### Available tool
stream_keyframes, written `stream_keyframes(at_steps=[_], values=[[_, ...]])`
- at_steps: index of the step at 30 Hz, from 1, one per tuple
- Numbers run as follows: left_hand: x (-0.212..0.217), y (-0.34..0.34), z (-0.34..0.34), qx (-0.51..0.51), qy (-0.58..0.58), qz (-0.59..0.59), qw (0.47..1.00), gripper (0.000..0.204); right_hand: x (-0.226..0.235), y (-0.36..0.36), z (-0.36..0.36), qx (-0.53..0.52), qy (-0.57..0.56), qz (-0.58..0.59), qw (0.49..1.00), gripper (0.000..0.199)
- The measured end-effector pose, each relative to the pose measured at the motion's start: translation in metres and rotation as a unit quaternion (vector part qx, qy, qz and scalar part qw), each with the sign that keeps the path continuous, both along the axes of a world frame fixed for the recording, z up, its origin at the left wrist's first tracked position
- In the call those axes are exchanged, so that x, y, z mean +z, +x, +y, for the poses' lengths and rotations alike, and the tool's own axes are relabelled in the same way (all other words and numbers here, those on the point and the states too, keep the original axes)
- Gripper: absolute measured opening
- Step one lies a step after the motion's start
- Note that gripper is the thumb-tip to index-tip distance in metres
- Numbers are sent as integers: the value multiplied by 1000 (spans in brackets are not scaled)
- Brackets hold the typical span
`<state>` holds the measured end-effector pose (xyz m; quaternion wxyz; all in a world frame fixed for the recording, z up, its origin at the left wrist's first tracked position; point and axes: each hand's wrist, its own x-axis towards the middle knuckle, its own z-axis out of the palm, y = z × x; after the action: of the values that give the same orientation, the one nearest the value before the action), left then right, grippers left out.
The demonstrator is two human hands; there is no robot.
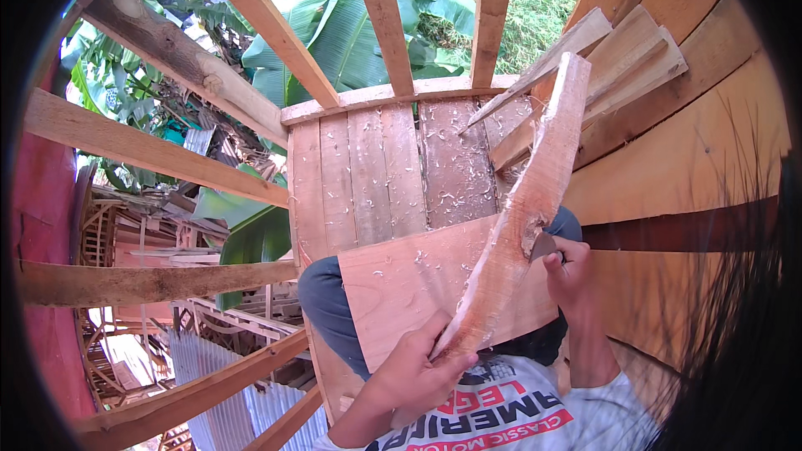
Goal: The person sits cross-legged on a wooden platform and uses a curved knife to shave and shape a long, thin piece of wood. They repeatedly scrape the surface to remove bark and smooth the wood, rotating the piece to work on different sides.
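Observation:
A long, slightly curved piece of reddish wood [535,179] slants up and away from my lap, with a rough, paler left edge. My left hand [426,366] is wrapped round its near, narrow end. At a rough hollow in the wood's right side rests the grey blade of a knife [543,245]. My right hand [570,269] is closed on that knife, its handle hidden in the fingers. Across my knees lies a flat wooden board [409,284], under the curved piece.
Wood shavings are scattered over the plank floor [368,175]. Loose rough boards [635,63] lean at the right by a plank wall [685,163]. Wooden bars [159,144] stand along the left and far sides, with banana leaves [334,42] beyond. Corrugated metal sheets [205,376] lie below left.

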<state>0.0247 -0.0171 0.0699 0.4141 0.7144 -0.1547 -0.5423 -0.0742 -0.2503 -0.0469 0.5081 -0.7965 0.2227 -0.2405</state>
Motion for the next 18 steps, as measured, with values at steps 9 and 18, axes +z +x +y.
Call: stream_keyframes(at_steps=[9, 18], values=[[-57, -1, 32, 79, -237, 341, 906, 34, -6, 1, 28, 104, 106, 23, 989, 78], [-79, -14, 28, 136, -226, 311, 913, 48, 14, 10, 40, 161, -93, 54, 981, 70]])
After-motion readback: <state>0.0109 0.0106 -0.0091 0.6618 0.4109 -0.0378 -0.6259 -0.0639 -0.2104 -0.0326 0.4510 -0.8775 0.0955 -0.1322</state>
